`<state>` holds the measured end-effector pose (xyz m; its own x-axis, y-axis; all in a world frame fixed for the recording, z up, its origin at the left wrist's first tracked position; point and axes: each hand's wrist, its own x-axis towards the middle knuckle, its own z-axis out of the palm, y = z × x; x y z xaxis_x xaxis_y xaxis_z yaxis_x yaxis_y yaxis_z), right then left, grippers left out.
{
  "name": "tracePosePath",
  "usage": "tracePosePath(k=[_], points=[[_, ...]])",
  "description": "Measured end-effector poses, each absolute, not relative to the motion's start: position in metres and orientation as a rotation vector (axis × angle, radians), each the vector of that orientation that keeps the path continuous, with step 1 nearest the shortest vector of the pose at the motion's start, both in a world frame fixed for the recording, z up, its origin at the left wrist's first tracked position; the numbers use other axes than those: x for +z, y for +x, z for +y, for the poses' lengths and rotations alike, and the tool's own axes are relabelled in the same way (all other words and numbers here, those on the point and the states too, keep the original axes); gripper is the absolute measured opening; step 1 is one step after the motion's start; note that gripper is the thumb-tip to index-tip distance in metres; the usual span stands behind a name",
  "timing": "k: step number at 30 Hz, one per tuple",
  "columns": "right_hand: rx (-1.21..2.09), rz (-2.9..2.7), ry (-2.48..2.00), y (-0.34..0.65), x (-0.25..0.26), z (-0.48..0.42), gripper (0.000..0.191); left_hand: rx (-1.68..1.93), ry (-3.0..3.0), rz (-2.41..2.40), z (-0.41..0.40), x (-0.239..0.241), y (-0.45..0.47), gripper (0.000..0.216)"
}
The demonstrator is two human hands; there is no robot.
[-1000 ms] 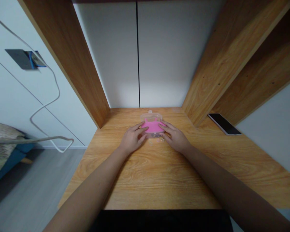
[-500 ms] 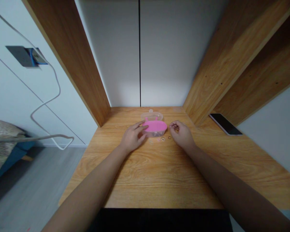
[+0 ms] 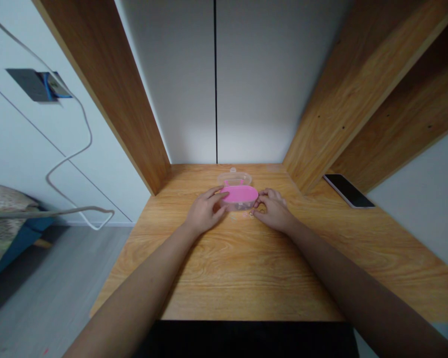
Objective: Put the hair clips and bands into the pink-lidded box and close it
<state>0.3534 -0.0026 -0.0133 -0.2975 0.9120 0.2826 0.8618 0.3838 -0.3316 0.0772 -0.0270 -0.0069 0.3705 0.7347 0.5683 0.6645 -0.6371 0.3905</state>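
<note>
A small pink box (image 3: pixel 239 195) lies on the wooden desk (image 3: pixel 246 263) near its back, with a clear lid (image 3: pixel 234 177) just behind it. My left hand (image 3: pixel 204 213) rests against the box's left side, fingers stretched along it. My right hand (image 3: pixel 272 210) sits at the box's right end with the fingers curled in a pinch; what they hold is too small to make out. A tiny ring (image 3: pixel 251 215) lies on the desk in front of the box, by my right fingertips.
A black phone (image 3: pixel 346 190) lies on the desk at the right, beside a wooden shelf panel (image 3: pixel 343 94). Another wooden panel (image 3: pixel 112 94) rises on the left. A white cable (image 3: pixel 69 161) hangs from a wall socket (image 3: pixel 35 84) beyond the desk's left edge.
My right hand drew away from the box to the right, then came back to its right end with fingers pinched. One small ring seen half a second ago is now covered. My left hand stayed put.
</note>
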Motion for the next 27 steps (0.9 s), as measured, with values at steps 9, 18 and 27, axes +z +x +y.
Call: tracePosePath(k=[9,18,27], points=[[0.277,-2.255,-1.499,0.352,-0.005,-0.006,0.018,1.117,2.533,1.292,-0.027,-0.007,0.077,0.041],[0.426,-2.297,-1.533,0.353,-0.002,-0.008,0.011,1.118,2.538,1.294,-0.028,-0.007,0.077,0.040],[0.397,-2.196,-1.523,0.357,-0.009,0.000,0.008,1.127,2.525,1.301,-0.028,-0.006,0.078,0.040]])
